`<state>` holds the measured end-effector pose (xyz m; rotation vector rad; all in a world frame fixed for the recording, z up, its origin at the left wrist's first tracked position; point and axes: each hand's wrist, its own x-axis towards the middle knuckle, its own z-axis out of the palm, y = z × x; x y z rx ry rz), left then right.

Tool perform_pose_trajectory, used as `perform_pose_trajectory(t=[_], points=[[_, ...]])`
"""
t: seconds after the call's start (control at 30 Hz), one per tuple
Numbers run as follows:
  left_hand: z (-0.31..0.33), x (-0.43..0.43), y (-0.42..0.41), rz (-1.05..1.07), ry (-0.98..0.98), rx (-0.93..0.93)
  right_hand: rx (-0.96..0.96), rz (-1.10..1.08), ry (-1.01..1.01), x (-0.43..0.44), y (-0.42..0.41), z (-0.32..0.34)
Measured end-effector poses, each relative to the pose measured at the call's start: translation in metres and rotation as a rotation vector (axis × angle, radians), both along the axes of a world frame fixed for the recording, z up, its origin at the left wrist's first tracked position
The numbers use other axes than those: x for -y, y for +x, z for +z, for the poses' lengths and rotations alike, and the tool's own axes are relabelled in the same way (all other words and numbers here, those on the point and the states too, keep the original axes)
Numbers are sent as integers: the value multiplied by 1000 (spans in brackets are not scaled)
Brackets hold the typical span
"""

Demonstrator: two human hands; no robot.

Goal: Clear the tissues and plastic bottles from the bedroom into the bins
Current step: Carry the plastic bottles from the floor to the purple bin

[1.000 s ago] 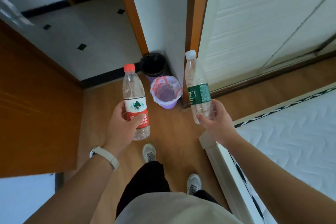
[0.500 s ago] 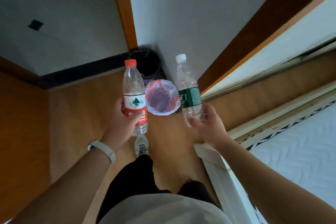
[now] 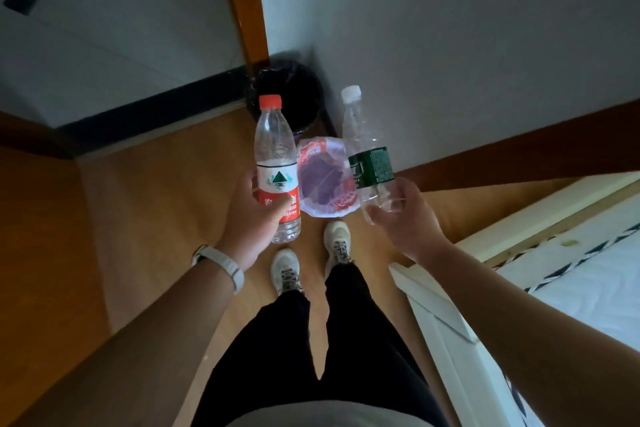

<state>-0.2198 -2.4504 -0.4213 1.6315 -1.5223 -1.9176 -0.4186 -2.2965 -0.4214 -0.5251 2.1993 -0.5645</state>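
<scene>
The person's left hand, a pale band on its wrist, is wrapped round the lower part of a red-capped bottle, held upright above the wooden floor. Behind it, in the corner, stands a black bin. Just in front of that is a smaller bin lined with a white and red bag, showing between the two bottles. The right hand grips a green-labelled bottle by its base, its top leaning slightly left. A bed lies at the far right.
</scene>
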Motion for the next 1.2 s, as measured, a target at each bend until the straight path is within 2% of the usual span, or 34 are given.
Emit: perform_pose_trajectory(t=[0.17, 0.4, 0.7, 0.83, 0.97, 1.2], points=[[-81, 12, -34, -6, 6, 38, 24, -18, 31, 18, -24, -88], [-231, 16, -77, -43, -1, 99, 40, -99, 39, 29, -54, -241], [-385, 12, -106, -92, -74, 78, 91, 22, -4, 34, -59, -393], [-421, 9, -108, -133, -95, 53, 128, 45, 14, 38, -57, -422], [-425, 8, -104, -188, -148, 15, 106, 187, 61, 45, -63, -426], [-388, 19, -67, -457, -414, 233, -52, 405, 64, 56, -73, -389]])
